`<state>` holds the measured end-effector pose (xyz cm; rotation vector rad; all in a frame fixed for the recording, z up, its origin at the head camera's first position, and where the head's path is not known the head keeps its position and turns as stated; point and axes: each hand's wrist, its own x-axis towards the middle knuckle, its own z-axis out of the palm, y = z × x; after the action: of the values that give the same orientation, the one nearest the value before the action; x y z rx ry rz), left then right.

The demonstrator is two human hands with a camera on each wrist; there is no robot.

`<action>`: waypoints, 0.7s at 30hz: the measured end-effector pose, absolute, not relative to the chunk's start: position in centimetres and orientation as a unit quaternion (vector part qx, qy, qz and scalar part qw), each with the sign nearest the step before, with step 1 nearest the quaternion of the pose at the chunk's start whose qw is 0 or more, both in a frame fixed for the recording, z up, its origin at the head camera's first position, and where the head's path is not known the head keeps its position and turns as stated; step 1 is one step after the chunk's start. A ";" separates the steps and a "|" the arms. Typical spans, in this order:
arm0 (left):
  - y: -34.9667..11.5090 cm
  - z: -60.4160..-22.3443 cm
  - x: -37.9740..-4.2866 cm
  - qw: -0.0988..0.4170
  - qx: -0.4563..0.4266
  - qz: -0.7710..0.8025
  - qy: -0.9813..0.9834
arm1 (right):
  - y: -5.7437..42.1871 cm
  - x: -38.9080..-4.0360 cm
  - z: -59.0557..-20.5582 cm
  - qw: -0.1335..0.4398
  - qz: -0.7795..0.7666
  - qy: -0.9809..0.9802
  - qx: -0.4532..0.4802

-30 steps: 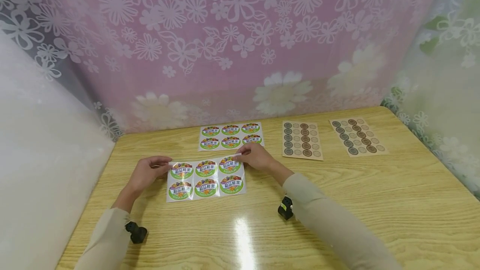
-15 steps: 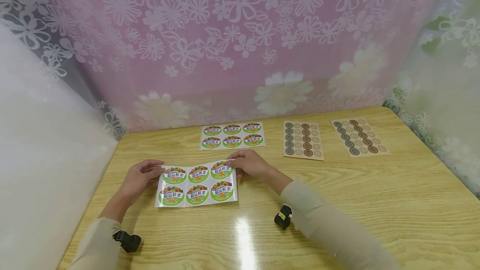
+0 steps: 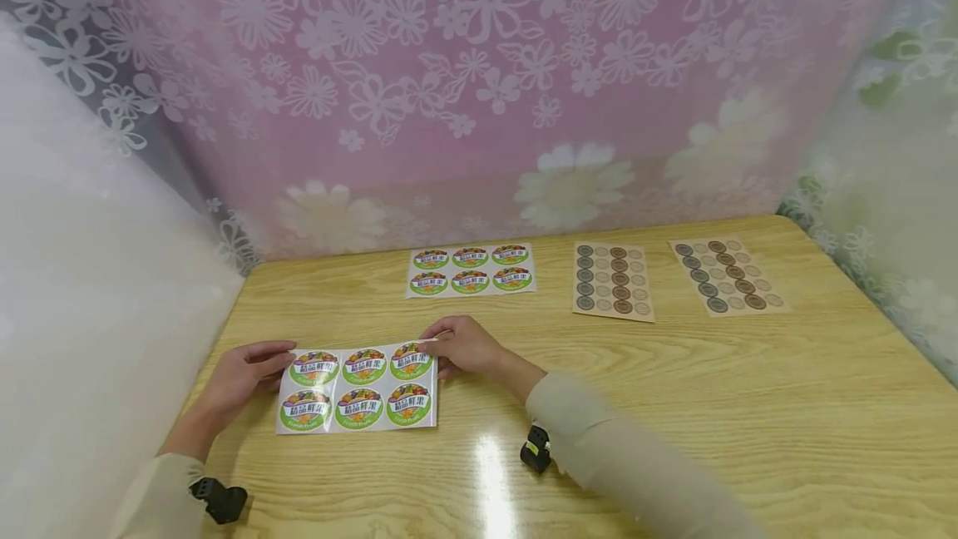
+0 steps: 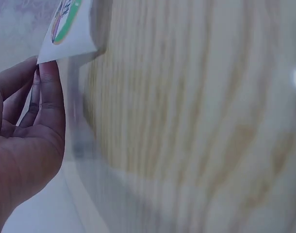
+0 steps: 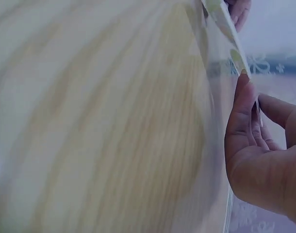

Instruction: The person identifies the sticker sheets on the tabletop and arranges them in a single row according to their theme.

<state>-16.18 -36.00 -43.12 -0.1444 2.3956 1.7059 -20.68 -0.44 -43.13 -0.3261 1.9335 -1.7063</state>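
Left hand (image 3: 239, 377) pinches the upper left corner of the glossy six-sticker "Fresh Fruit" sheet (image 3: 359, 389) and right hand (image 3: 467, 348) pinches its upper right, probably because a two-corner hold keeps a thin sheet spread and printed side up. That sheet is over the left part of the wood-grain table (image 3: 748, 389), near the person; can't tell if its lower edge touches down. Matching fruit-sticker sheet (image 3: 471, 270) and two kraft round-sticker sheets (image 3: 612, 281) (image 3: 728, 277) lie apart toward the back, likely spaced so none overlap.
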 end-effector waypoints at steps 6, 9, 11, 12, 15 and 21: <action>-38.0 -43.3 -15.6 0.115 -0.067 0.585 0.800 | -2.8 -20.1 -43.4 0.261 -0.623 0.726 -0.130; -38.8 -43.3 -15.2 0.125 -0.075 0.587 0.797 | -3.8 -19.8 -43.4 0.259 -0.617 0.732 -0.130; -39.2 -43.1 -15.0 0.125 -0.082 0.584 0.798 | -4.5 -19.6 -43.3 0.257 -0.613 0.736 -0.129; -39.4 -43.0 -14.9 0.123 -0.081 0.583 0.799 | -4.8 -19.5 -43.2 0.256 -0.611 0.738 -0.128; -39.8 -42.8 -14.6 0.113 -0.087 0.578 0.803 | -5.6 -19.4 -43.0 0.249 -0.605 0.746 -0.124; -40.5 -42.6 -14.3 0.107 -0.090 0.550 0.823 | -6.6 -19.2 -43.3 0.244 -0.597 0.754 -0.128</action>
<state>-14.27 -40.49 -42.62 -0.2662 2.4236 1.6200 -19.25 -6.63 -43.25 -0.3488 2.0583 -1.6300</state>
